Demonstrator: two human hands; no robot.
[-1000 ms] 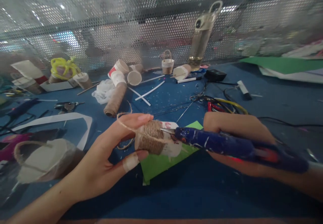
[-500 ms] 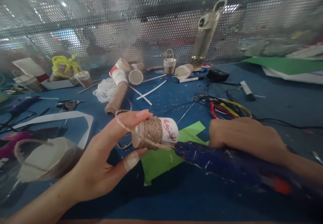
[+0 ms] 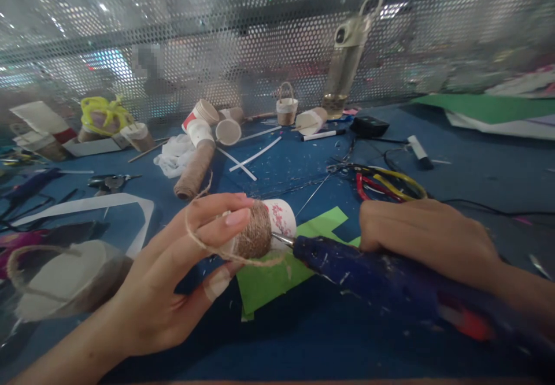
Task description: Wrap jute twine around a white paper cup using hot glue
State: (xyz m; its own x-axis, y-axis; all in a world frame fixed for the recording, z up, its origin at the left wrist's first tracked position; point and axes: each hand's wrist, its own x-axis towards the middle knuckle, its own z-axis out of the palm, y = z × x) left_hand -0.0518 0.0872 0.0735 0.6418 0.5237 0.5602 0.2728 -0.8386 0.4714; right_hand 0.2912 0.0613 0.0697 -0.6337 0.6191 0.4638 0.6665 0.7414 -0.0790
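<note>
My left hand [image 3: 173, 281] is closed around a small paper cup [image 3: 282, 218] lying on its side, its lower part wound with jute twine [image 3: 255, 232] and its white rim printed with pink blossoms. A loose end of the twine loops over my fingers and hangs below the cup. My right hand [image 3: 425, 240] grips a dark blue hot glue gun [image 3: 368, 275], whose metal nozzle meets the cup where the twine borders the white paper. The glue gun's handle is hidden by blur and the hand. Beneath the cup lies a green paper piece [image 3: 277, 278].
Ahead are a roll of twine [image 3: 195, 171], white strips [image 3: 255, 154], pliers [image 3: 390, 184] with red and yellow handles and a water bottle [image 3: 344, 67]. A twine-handled cup [image 3: 73, 281] stands left of my wrist. Perforated metal mesh [image 3: 243, 50] borders the blue table.
The glue gun's nozzle has moved left and up from the loose twine onto the wound cup. My left fingers have shifted over the cup, and the loose twine now hangs lower.
</note>
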